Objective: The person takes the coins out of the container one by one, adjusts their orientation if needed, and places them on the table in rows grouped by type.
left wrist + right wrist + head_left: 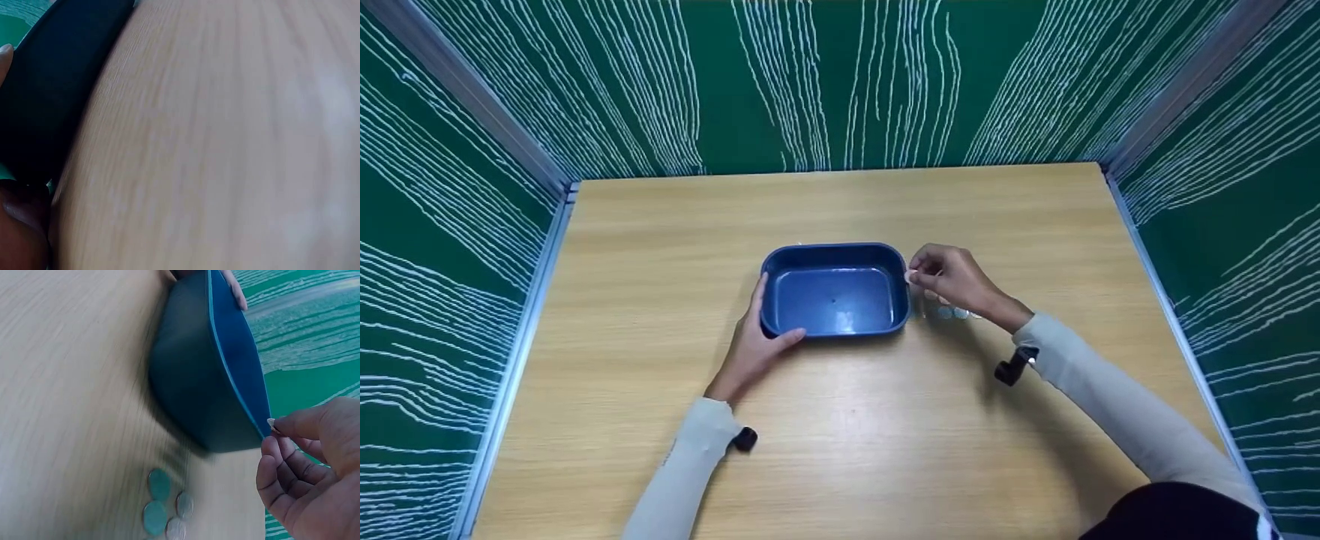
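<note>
A blue plastic tub (834, 300) with rounded corners stands upright on the wooden table. My left hand (757, 341) grips its near left corner, the thumb over the near rim and the fingers along the left side. In the left wrist view the tub's dark outer wall (48, 84) fills the left edge. My right hand (956, 277) is at the tub's right rim, pinching a coin (272, 423) between thumb and fingertips. Several coins (159, 484) lie flat on the table below that hand; the head view shows them (961, 313) partly covered by it.
The wooden table (660, 247) runs back to a green panel (742, 135) with white wavy lines. Similar panels stand at the left (435, 210) and right (1245, 247), edged by metal rails. A dark rounded shape (1177, 514) shows at the lower right.
</note>
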The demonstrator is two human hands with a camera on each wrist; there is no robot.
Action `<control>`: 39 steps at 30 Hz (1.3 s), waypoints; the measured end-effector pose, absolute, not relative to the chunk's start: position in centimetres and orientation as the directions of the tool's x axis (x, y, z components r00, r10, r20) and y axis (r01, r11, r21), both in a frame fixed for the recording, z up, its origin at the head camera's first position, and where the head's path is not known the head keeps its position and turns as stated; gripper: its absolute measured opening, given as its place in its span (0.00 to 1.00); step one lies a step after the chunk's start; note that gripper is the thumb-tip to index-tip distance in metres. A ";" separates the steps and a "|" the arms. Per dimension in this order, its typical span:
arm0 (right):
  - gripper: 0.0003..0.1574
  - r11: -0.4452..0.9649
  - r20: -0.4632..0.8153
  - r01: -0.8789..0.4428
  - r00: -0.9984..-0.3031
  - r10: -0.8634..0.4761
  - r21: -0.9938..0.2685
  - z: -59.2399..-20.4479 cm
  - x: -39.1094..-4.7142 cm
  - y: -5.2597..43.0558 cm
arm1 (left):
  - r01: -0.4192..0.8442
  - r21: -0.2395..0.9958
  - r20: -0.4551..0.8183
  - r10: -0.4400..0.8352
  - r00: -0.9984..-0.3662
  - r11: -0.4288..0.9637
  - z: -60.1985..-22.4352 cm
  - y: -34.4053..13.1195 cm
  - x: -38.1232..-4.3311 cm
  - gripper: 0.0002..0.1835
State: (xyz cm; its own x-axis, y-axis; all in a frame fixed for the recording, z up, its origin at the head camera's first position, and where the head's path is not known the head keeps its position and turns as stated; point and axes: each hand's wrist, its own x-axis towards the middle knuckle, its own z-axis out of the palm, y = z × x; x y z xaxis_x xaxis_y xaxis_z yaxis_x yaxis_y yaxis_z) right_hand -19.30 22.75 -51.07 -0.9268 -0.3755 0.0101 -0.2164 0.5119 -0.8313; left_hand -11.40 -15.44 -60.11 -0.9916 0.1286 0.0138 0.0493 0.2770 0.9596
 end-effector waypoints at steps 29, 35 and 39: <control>0.10 0.554 -0.109 0.028 -0.987 -0.114 -0.832 -55.9 -16.4 33.9 | 0.028 0.950 -0.017 0.141 -0.990 0.312 -59.5 -15.6 -11.3 0.63; 0.08 0.579 -0.088 0.023 -0.993 -0.085 -0.815 -56.8 -15.9 34.7 | 0.013 0.949 -0.028 0.126 -0.992 0.315 -59.5 -15.5 -11.4 0.63; 0.07 0.599 -0.065 0.010 -0.995 -0.069 -0.800 -57.4 -15.7 35.2 | 0.009 0.948 -0.035 0.131 -0.991 0.318 -59.6 -15.3 -11.4 0.63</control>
State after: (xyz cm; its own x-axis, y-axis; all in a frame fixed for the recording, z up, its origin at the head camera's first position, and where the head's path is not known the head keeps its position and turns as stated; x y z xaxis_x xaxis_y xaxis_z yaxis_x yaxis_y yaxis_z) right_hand -15.67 35.22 -57.36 -0.9955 -0.0694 -0.0648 0.0103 0.5994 -0.8004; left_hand -11.43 -15.28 -59.63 -0.9907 0.1314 -0.0349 0.0088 0.3183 0.9479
